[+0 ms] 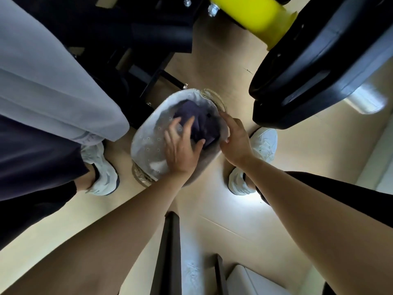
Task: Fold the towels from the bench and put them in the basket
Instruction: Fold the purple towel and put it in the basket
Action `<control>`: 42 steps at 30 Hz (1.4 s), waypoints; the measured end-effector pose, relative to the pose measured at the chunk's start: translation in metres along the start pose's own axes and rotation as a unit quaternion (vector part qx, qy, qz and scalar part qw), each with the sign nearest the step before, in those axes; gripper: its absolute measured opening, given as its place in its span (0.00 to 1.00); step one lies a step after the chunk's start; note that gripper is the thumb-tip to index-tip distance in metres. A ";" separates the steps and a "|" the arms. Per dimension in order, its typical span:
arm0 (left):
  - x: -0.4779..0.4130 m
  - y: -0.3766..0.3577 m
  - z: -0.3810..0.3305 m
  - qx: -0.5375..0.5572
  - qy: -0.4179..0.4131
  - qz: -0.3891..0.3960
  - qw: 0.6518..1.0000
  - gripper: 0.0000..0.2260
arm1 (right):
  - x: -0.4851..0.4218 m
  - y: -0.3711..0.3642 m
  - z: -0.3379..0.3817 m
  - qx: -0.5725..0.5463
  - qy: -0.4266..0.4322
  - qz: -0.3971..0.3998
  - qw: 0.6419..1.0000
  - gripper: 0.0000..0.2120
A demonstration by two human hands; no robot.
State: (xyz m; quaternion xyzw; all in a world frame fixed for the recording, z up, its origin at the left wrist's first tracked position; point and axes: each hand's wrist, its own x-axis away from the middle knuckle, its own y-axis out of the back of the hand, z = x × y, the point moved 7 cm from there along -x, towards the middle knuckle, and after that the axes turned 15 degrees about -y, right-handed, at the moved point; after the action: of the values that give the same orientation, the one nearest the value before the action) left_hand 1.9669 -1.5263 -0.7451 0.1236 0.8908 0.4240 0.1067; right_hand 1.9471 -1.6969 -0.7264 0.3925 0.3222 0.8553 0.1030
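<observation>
A woven basket (214,96) with a pale grey cloth liner stands on the floor between my feet. Inside it lies a dark navy towel (202,122), bunched up. My left hand (180,145) hovers over the basket's mouth with fingers spread and relaxed, fingertips at the towel's near edge. My right hand (234,139) reaches to the basket's right rim, its fingers extended and touching the liner edge. On the left, a light grey towel (46,81) lies over the bench, with a dark cloth (32,158) below it.
Black gym-machine frame (148,39) stands behind the basket, a yellow bar (257,15) at top. A black padded bench part (319,67) is on the right. My white shoes (261,145) flank the basket on the beige floor.
</observation>
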 end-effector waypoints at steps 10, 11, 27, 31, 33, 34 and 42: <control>-0.035 -0.042 0.015 -0.100 0.006 0.137 0.986 0.34 | 0.002 -0.002 0.001 0.023 0.005 -0.004 1.000 0.39; -0.037 -0.043 0.014 -0.105 0.017 0.133 0.985 0.34 | 0.001 -0.002 0.000 0.026 0.007 -0.002 1.000 0.40; -0.023 0.005 0.015 -0.054 -0.011 0.187 0.981 0.34 | -0.008 -0.006 0.006 0.023 0.054 0.028 0.998 0.40; -0.013 0.035 0.005 -0.021 -0.035 0.155 0.987 0.26 | -0.007 -0.004 0.004 0.036 0.041 0.045 0.997 0.35; -0.008 0.057 -0.006 -0.008 -0.050 0.147 0.988 0.23 | -0.001 0.004 0.007 0.059 0.031 0.028 0.997 0.29; -0.006 0.071 -0.013 -0.009 -0.061 0.148 0.987 0.21 | 0.004 0.010 0.012 0.072 0.031 0.012 0.997 0.25; -0.012 0.218 -0.073 0.000 -0.125 0.070 0.990 0.16 | 0.064 0.072 0.107 -0.002 0.082 -0.021 0.996 0.03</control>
State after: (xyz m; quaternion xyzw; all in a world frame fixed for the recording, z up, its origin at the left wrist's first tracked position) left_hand 1.9851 -1.4508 -0.5287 0.2375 0.8596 0.4117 0.1878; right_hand 1.9886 -1.6752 -0.5903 0.3139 0.3362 0.8829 0.0945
